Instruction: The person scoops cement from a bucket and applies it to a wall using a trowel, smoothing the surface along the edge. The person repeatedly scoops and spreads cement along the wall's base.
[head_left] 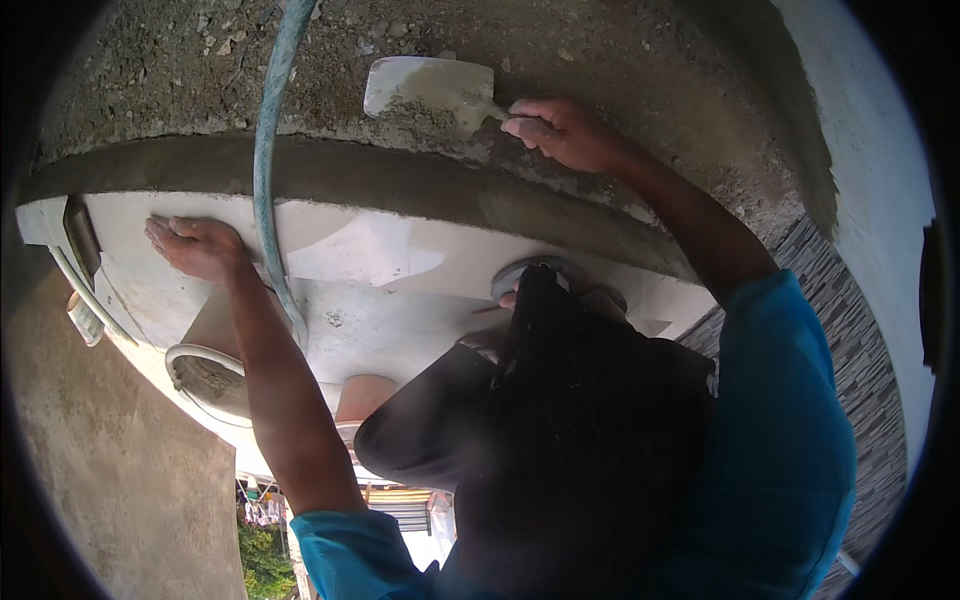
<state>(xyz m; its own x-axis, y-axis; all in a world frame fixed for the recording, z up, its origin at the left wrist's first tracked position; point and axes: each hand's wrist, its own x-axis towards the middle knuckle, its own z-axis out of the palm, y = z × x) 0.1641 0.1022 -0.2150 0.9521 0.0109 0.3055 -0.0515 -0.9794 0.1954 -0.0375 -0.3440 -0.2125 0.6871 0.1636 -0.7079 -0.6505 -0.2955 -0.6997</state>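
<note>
My right hand grips the handle end of a trowel with a broad pale blade, smeared with grey mortar. The blade lies against or just above rough grey-brown rubble and soil; I cannot tell if they touch. My left hand has its fingers stretched out and holds nothing. It is over the white tiled surface, near a smooth strip of grey mortar along its edge. Between my hands, a green hose crosses the strip.
A bucket with grey mix stands beside my left forearm. My foot in a grey slipper rests on the white surface. An orange-brown container is partly hidden by my dark trousers. Grey patterned tiles run along the right.
</note>
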